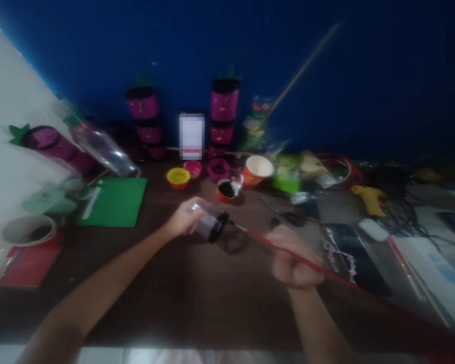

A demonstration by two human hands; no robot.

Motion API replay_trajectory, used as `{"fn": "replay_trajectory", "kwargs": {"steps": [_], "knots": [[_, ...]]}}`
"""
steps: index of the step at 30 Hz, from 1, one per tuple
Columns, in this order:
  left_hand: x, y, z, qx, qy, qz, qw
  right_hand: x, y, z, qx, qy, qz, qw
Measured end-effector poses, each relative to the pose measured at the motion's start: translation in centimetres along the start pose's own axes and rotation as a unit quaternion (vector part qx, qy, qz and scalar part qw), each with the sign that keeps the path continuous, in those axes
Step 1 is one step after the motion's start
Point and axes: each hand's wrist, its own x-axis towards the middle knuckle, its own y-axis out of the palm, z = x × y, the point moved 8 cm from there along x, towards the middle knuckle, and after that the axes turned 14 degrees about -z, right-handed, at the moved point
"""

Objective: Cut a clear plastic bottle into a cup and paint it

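Note:
My left hand (182, 217) is closed around a clear plastic bottle piece (205, 221), tipped on its side with a black rim facing right. In my right hand (296, 260) is a long red-handled paintbrush (260, 239). Its dark tip points left, at or just beside the black rim; blur hides whether they touch. Behind the bottle piece stands a small red cup (225, 196) with black paint inside and something white on its edge. A yellow cup (178, 179) and a pink cup (193, 169) stand to its left.
Purple faced towers (225, 106) line the blue wall, and a plastic bottle (104, 146) leans at left. A green sheet (116, 202) lies there too. To the right are a paper cup (257, 171), a yellow glue gun (369, 199), a dark phone-like slab (358, 268) and cables.

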Motion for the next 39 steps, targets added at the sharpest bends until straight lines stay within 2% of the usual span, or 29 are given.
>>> {"fn": "replay_trajectory", "kwargs": {"steps": [3, 5, 6, 7, 9, 11, 14, 17, 20, 24, 26, 29, 35, 37, 39], "knots": [[0.0, 0.1, -0.1, -0.064, -0.008, 0.015, 0.998, 0.2, -1.8, -1.5, 0.047, 0.067, -0.151, 0.985], [0.0, 0.3, -0.4, -0.12, -0.018, 0.032, 0.992, -0.1, -2.5, -3.3, 0.06, 0.151, -0.234, 0.959], [-0.1, 0.4, -0.5, -0.145, -0.024, 0.042, 0.988, -0.3, -2.5, -4.4, 0.059, 0.202, -0.252, 0.945], [-0.1, 0.5, -0.6, -0.165, -0.03, 0.049, 0.985, -0.6, -2.3, -5.4, 0.054, 0.253, -0.253, 0.932], [0.1, 0.2, -0.8, -0.194, -0.03, 0.04, 0.98, -1.1, -1.3, -7.0, 0.031, 0.335, -0.216, 0.917], [0.4, -0.5, -0.9, -0.219, -0.016, 0.002, 0.976, -1.4, -0.2, -7.9, 0.006, 0.368, -0.166, 0.915], [0.8, -1.4, -1.0, -0.258, -0.003, -0.045, 0.965, -1.8, 1.6, -8.7, -0.007, 0.381, -0.104, 0.918], [1.1, -1.7, -0.9, -0.274, -0.011, -0.062, 0.96, -2.4, 3.3, -9.4, -0.011, 0.379, -0.049, 0.924], [1.2, -1.7, -0.8, -0.28, -0.018, -0.058, 0.958, -2.9, 4.4, -10.2, -0.024, 0.36, -0.016, 0.932], [1.3, -1.4, -0.6, -0.305, -0.033, -0.038, 0.951, -3.0, 4.9, -10.8, -0.036, 0.351, -0.007, 0.936], [1.3, -1.4, -0.6, -0.316, -0.038, -0.039, 0.947, -2.7, 4.8, -10.5, -0.034, 0.346, -0.015, 0.938], [1.4, -1.5, -0.4, -0.314, -0.045, -0.053, 0.947, -2.1, 3.8, -9.7, -0.002, 0.348, -0.065, 0.935], [1.3, -1.2, -0.1, -0.277, -0.047, -0.062, 0.958, -1.8, 1.4, -9.1, 0.116, 0.384, -0.176, 0.899], [1.2, -1.1, -0.2, -0.265, -0.039, -0.059, 0.962, -1.9, 1.1, -8.9, 0.146, 0.388, -0.175, 0.893], [1.1, -1.0, -0.3, -0.251, -0.036, -0.052, 0.966, -1.9, 1.1, -8.3, 0.147, 0.375, -0.145, 0.904]]}}
